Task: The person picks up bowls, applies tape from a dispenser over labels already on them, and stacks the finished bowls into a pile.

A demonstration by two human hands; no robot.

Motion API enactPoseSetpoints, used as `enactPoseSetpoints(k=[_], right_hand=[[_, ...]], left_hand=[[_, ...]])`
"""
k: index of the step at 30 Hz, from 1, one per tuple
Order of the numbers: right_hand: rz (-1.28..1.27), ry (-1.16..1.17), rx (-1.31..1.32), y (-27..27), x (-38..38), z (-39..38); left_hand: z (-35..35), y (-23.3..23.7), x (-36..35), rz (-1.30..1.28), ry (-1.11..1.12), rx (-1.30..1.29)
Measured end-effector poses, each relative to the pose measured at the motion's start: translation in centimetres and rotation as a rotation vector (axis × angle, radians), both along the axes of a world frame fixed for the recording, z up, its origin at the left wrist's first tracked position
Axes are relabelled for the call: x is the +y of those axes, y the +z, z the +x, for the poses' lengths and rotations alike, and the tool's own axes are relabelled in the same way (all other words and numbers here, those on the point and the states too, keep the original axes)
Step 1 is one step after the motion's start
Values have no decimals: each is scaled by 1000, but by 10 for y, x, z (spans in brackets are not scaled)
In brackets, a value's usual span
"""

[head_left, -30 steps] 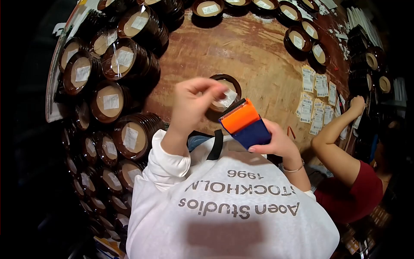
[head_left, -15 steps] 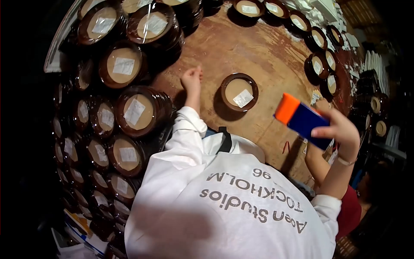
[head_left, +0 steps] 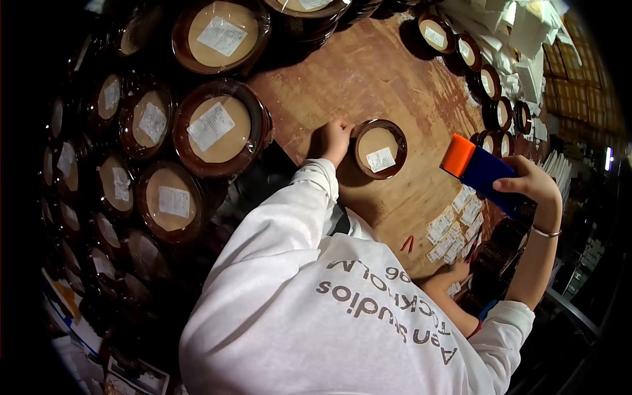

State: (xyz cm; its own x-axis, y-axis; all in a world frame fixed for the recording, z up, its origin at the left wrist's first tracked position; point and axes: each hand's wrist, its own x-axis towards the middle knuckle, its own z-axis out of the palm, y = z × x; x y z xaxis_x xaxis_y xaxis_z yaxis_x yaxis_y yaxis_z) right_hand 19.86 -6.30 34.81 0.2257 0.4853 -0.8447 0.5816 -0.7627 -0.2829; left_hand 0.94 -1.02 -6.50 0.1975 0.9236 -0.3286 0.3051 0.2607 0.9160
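Observation:
In my right hand (head_left: 530,179) is a blue tape dispenser (head_left: 490,172) with an orange toothed end, held above the table right of centre. My left hand (head_left: 337,139) is closed, its fingertips pinched together at the left rim of a brown, film-wrapped round dish (head_left: 377,141). Whether the fingertips touch that rim, or hold anything small, I cannot make out. A tan disc and a white printed label (head_left: 380,159) show in the dish, which lies face up on the wooden table (head_left: 316,85).
Stacks of larger wrapped brown dishes (head_left: 220,128) crowd the left side. Smaller dishes (head_left: 487,82) line the far right edge, beside white packing pieces (head_left: 526,33). A co-worker's hand (head_left: 455,271) is by a spread of paper labels (head_left: 457,227). Red-handled tweezers (head_left: 408,244) lie nearby.
My left hand has moved right, up to the dish's rim. My right hand still holds the dispenser near the same height. The view has shifted, uncovering the labels and the co-worker's hand.

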Motion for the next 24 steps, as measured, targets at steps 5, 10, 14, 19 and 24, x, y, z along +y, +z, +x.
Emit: enactPoseSetpoints(k=[5,10,14,19,24], right_hand=[[-41,-52,8,-6,-12,7],[-31,-139,-96,-7,-22,5],[-9,-178,-101,-16,-33,13],[-15,-187,-112,-21,-38,11],[21,-196,-133,-36,-55,28]], left_hand=[[-1,4,7,-71,-247,133],[-5,22,27,7,-459,307],[-3,21,35,206,-682,606],[-3,30,31,289,-725,708],[-9,42,-9,-107,-194,-359]])
